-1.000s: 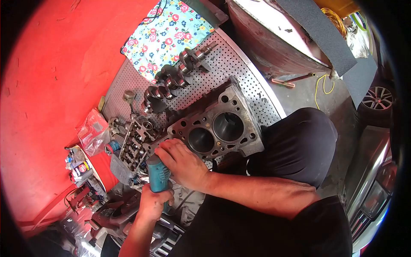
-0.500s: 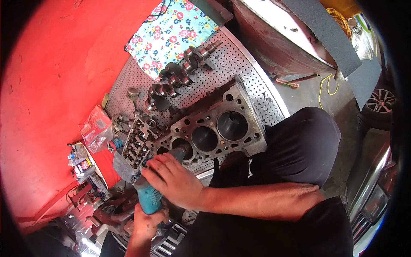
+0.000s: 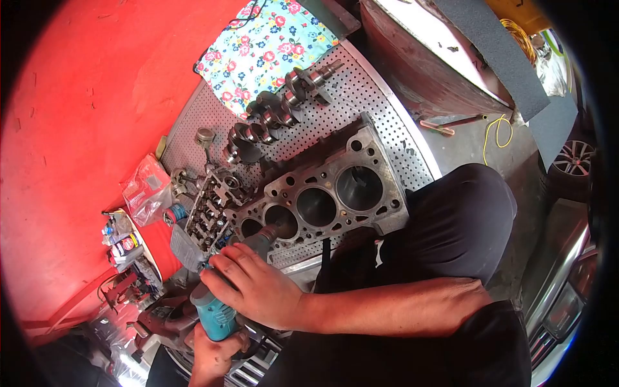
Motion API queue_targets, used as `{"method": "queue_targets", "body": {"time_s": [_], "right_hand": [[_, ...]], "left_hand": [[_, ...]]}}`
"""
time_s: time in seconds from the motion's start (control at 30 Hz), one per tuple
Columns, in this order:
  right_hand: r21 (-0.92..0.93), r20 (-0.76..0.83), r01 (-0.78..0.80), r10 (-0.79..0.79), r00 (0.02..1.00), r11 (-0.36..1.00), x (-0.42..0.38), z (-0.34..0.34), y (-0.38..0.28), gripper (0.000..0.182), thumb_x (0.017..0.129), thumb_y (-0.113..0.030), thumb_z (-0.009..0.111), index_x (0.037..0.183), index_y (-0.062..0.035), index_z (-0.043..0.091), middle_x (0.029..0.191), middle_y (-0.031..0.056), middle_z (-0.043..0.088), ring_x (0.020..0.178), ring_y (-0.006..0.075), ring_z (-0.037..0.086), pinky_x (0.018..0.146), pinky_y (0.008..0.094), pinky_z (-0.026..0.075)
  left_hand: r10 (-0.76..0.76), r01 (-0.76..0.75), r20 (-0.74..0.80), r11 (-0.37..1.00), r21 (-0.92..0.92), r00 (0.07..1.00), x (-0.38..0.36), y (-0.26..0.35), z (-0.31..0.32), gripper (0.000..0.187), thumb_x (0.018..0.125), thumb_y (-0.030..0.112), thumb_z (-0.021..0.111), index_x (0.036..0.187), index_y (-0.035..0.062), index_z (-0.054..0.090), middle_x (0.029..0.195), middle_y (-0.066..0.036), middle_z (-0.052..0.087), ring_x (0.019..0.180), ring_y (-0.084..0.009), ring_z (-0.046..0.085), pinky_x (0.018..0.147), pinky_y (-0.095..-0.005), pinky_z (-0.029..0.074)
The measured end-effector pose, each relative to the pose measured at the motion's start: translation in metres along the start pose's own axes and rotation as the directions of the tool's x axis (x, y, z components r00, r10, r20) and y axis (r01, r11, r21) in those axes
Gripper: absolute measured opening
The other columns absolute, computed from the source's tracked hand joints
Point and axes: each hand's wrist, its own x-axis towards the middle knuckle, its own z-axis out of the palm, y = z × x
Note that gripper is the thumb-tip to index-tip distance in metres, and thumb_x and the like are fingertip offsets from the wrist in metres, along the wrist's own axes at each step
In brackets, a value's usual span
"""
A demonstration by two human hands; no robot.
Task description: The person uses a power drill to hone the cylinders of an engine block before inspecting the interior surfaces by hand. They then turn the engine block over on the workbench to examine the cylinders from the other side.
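Both my hands are on a teal power drill (image 3: 216,319). My right hand (image 3: 267,290) wraps over its front body from above, fingers closed. Behind it, my left hand (image 3: 216,351) is closed at the rear and handle. The drill's nose (image 3: 274,231) points at a bore of a metal engine block (image 3: 338,219), beside the second bore from the left. Whatever is fitted on the tip, and how deep it sits, is hard to make out. Larger bores show dark and open to the right. A cylinder head (image 3: 209,209) lies left of the block.
A crankshaft (image 3: 271,116) rests on the perforated metal table (image 3: 387,106), near a floral cloth (image 3: 264,48). Pistons with rods (image 3: 205,137) stand by the head. My bent knee (image 3: 458,213) is close to the block. Bottles (image 3: 126,245) sit at left beside a red surface (image 3: 84,129).
The drill and both hands have drawn back toward the lower left, away from the block, so more of its nose and the bore show. The view has shifted slightly.
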Motion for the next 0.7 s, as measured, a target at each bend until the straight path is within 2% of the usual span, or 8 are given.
{"method": "queue_targets", "body": {"time_s": [0.27,0.7], "right_hand": [[0.005,-0.006,0.02,-0.02,1.0,1.0,0.0043,-0.0033,-0.0041,0.053,0.086,-0.017,0.06,0.136,-0.0015,0.054,0.132,0.0203,0.057,0.121,0.0408,0.057,0.114,0.0561,0.044],[0.027,-0.014,0.023,-0.023,1.0,0.999,0.0047,-0.0074,-0.0043,0.053,0.086,-0.017,0.061,0.136,-0.0017,0.052,0.132,0.0209,0.056,0.122,0.0405,0.057,0.113,0.0553,0.044]], "left_hand": [[-0.003,0.004,-0.017,0.999,0.054,1.0,-0.0062,0.002,-0.005,0.027,0.074,-0.008,0.064,0.101,-0.0061,0.062,0.076,-0.01,0.065,0.063,-0.0186,0.063,0.057,-0.0322,0.05],[0.024,-0.023,-0.011,0.999,0.029,1.0,-0.0087,0.0022,-0.0013,0.028,0.076,-0.009,0.063,0.103,-0.0067,0.062,0.078,-0.009,0.064,0.062,-0.0185,0.062,0.056,-0.0329,0.051]]}}
